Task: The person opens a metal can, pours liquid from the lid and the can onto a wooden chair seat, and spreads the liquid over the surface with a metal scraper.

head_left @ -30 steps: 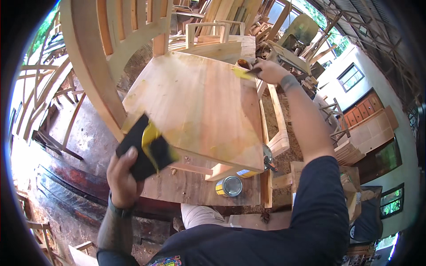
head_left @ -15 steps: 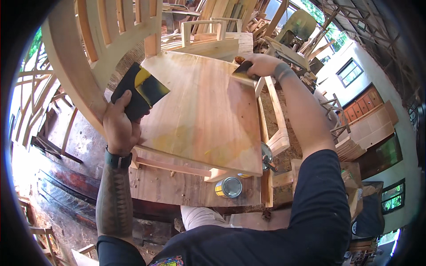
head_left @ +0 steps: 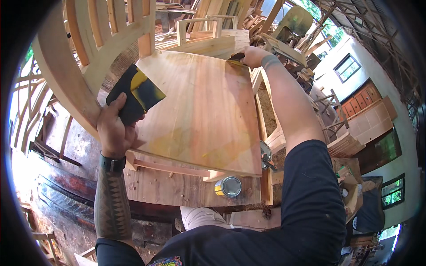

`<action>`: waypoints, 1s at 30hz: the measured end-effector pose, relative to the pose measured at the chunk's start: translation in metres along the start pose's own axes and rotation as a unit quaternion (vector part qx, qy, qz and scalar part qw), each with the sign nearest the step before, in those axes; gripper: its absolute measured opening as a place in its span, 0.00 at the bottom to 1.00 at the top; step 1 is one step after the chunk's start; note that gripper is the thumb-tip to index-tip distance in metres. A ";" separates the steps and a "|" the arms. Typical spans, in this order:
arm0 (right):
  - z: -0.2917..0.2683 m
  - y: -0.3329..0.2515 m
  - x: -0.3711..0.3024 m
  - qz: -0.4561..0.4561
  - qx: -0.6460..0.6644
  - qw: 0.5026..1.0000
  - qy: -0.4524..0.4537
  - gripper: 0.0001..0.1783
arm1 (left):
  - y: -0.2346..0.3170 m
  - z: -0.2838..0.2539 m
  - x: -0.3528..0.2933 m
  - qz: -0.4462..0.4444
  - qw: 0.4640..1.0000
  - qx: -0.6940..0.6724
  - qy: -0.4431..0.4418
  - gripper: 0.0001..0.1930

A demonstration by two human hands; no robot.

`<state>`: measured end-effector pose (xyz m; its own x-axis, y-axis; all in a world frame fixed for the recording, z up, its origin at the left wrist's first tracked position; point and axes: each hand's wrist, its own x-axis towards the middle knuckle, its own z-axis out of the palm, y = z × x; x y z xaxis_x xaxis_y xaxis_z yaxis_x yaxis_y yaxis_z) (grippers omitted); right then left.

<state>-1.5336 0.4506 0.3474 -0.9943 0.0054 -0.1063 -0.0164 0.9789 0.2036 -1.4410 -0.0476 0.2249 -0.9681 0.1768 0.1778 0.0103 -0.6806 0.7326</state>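
A flat black spreader (head_left: 121, 105) smeared with yellow putty is held up by my left hand (head_left: 114, 128), thumb across its face, beside the chair's slatted back. My right hand (head_left: 254, 56) grips a smaller dark putty scraper (head_left: 236, 57) against the far right corner of the wooden chair seat (head_left: 191, 106). Its fingers are partly hidden behind the hand. Thin yellowish smears mark the seat's near part and its far edge. The curved chair back (head_left: 66, 84) rises on the left.
An opened metal can (head_left: 230, 187) stands on the wooden worktop (head_left: 155, 186) before the seat. Just right of the seat lies a round metal piece (head_left: 265, 150) with an orange-tipped tool. Stacked boards (head_left: 217, 17) and chair parts crowd the far side.
My right hand has moved slightly away and left along the seat's far right corner, tilting the scraper flatter. My left hand still holds the spreader, and the view has shifted a little.
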 end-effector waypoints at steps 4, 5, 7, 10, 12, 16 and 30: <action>0.017 0.003 0.014 -0.026 -0.008 1.000 0.009 0.30 | -0.001 -0.017 0.003 0.010 1.000 0.017 -0.017 0.15; 0.023 0.009 0.018 -0.024 -0.008 1.000 0.008 0.30 | -0.003 -0.018 0.004 0.007 0.999 0.026 -0.026 0.16; 0.033 0.037 0.021 -0.009 0.029 0.999 0.031 0.27 | -0.003 -0.002 0.002 0.003 1.000 0.012 -0.021 0.15; 0.040 0.034 0.019 -0.041 0.024 0.999 0.025 0.30 | -0.002 0.001 -0.001 0.008 1.000 0.006 -0.008 0.15; 0.036 0.013 0.018 -0.041 0.024 0.999 0.008 0.31 | 0.001 -0.006 -0.002 0.014 1.000 0.010 -0.005 0.15; 0.018 0.003 -0.011 0.002 -0.012 1.000 -0.025 0.34 | -0.005 -0.005 0.003 0.009 1.000 -0.009 -0.024 0.15; 0.024 -0.132 -0.256 -0.151 0.141 0.978 0.019 0.28 | -0.007 -0.014 0.011 0.005 0.999 0.046 -0.015 0.17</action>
<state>-1.2746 0.3247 0.3239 -0.9520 -0.2946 -0.0831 -0.2852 0.9523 -0.1085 -1.4555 -0.0507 0.2126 -0.9597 0.1928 0.2046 0.0443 -0.6149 0.7874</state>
